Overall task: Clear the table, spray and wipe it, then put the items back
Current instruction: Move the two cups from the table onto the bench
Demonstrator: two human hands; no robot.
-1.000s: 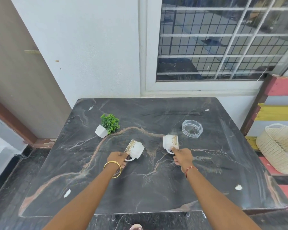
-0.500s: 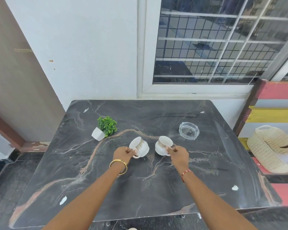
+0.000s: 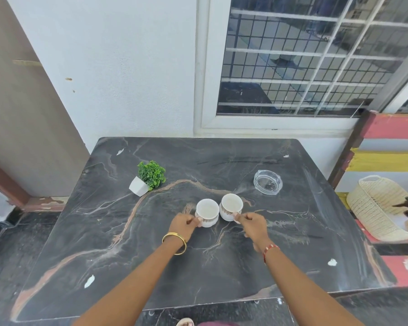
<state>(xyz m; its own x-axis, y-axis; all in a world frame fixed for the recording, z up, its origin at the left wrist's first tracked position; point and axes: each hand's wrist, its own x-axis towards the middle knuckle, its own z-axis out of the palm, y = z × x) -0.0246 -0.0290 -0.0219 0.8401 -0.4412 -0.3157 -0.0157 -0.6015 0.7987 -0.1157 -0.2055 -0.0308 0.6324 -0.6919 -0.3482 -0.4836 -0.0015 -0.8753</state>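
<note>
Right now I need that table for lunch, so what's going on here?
A person is at the dark marble table with a white cup in each hand. The left hand holds the left cup by its handle, the right hand the right cup; both stand upright, side by side. A potted plant and glass ashtray sit further back.

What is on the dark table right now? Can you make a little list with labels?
table: black marble-look top, pale veins
left hand: pinches handle of left cup
right hand: pinches handle of right cup
cups: white, upright, side by side near the middle
plant: small potted plant, white pot, back left
ashtray: clear glass ashtray, back right
beside table: cream woven basket, right
</note>
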